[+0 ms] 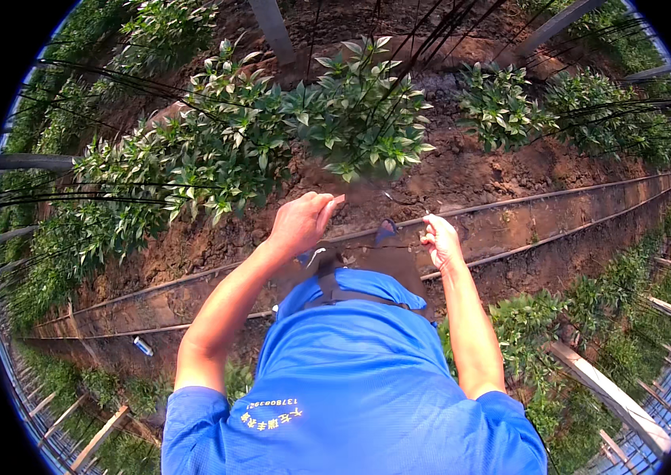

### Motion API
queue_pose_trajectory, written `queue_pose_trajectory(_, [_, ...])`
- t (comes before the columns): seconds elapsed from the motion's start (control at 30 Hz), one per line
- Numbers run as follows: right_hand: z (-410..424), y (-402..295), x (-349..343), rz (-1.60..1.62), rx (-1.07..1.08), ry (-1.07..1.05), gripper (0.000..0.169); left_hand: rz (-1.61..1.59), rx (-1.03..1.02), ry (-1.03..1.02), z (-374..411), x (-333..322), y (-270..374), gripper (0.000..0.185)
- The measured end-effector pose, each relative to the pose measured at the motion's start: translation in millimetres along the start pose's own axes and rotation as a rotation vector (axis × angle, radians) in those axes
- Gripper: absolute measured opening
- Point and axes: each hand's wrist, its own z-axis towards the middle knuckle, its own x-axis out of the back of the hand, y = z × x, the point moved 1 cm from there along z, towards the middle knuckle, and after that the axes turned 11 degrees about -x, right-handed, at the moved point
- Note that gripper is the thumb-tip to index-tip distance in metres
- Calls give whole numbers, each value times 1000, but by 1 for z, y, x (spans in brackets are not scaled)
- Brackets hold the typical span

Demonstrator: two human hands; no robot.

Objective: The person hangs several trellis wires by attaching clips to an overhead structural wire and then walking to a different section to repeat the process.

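Observation:
My left hand (304, 219) is closed on a small reddish-brown strip (340, 199), whose end sticks out past the thumb and forefinger. To its right, my right hand (442, 240) is held with curled fingers, thumb and forefinger pinched together; a tiny pale bit shows at the fingertips, too small to name. Just beyond both hands a thin curved line (395, 199), part of it shiny, shows over the soil. Leafy green plants (365, 119) stand beyond the hands, the nearest above my left hand. A brown strap (326, 279) hangs at my waist.
Long pipes or hoses (501, 202) edge a soil path at my feet. Concrete posts (273, 29) and dark strings (430, 35) rise among the plant rows. A can or bottle (143, 346) lies on the ground at left. More posts (608, 392) and plants stand behind me.

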Motion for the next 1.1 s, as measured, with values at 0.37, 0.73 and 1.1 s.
queue_pose_trajectory(0.37, [-138, 44, -160, -70, 82, -97, 21, 67, -425, 72, -65, -4, 12, 46])
queue_pose_trajectory(0.73, [-157, 61, -213, -129, 177, -216, 22, -189, -271, 211, -94, 35, 4, 31])
queue_pose_trajectory(1.1, [-110, 42, -192, -95, 113, -453, 16, -257, 219, 696, -97, 65, -24, 34])
